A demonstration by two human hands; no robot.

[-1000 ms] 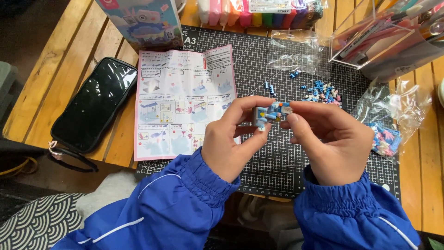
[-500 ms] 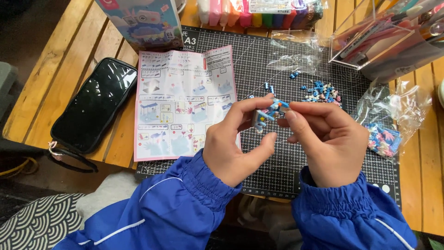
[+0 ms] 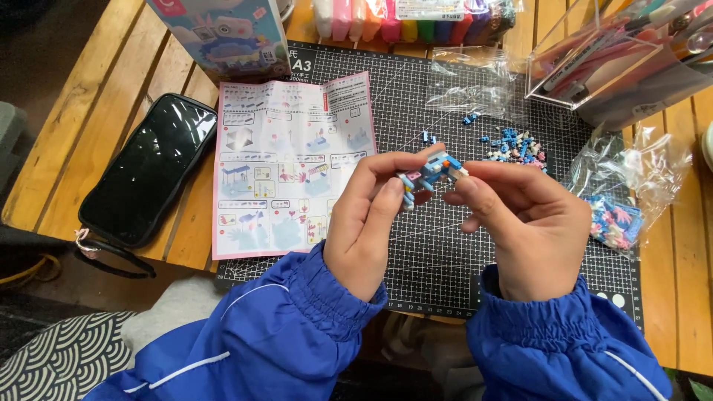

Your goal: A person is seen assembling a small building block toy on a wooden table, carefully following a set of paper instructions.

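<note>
In the head view, you are holding a tiny brick model [image 3: 432, 172] in the middle of the frame, a little above the centre, and it is blue, white and a bit pink. Your left hand [image 3: 365, 223] is pinching its left end, with the thumb and the other fingers closed tight on it. Your right hand [image 3: 523, 223] is pinching its right end, and those fingers are closed on it too. Both hands are floating over a dark cutting mat [image 3: 438, 275] with a grid of thin lines, and the mat is lying on a wooden table [image 3: 89, 126]. Just left of your hands, a pink-edged instruction sheet [image 3: 291, 163] is lying open, partly on the mat. At the left of the frame, a black pouch [image 3: 148, 169] is sitting on the wood. Near the top right of your hands, a small pile of loose bricks [image 3: 512, 145] is lying on the mat. At the right side, a clear bag with pink and blue pieces [image 3: 615, 221] is resting near your right hand. At the top left, a picture box [image 3: 223, 33] is standing up. At the top middle, a row of bright clay sticks [image 3: 405, 18] is lying side by side. At the top right, a clear box of pens [image 3: 616, 63] is sitting on the table. Your blue sleeves [image 3: 282, 341] are filling the bottom of the frame.
</note>
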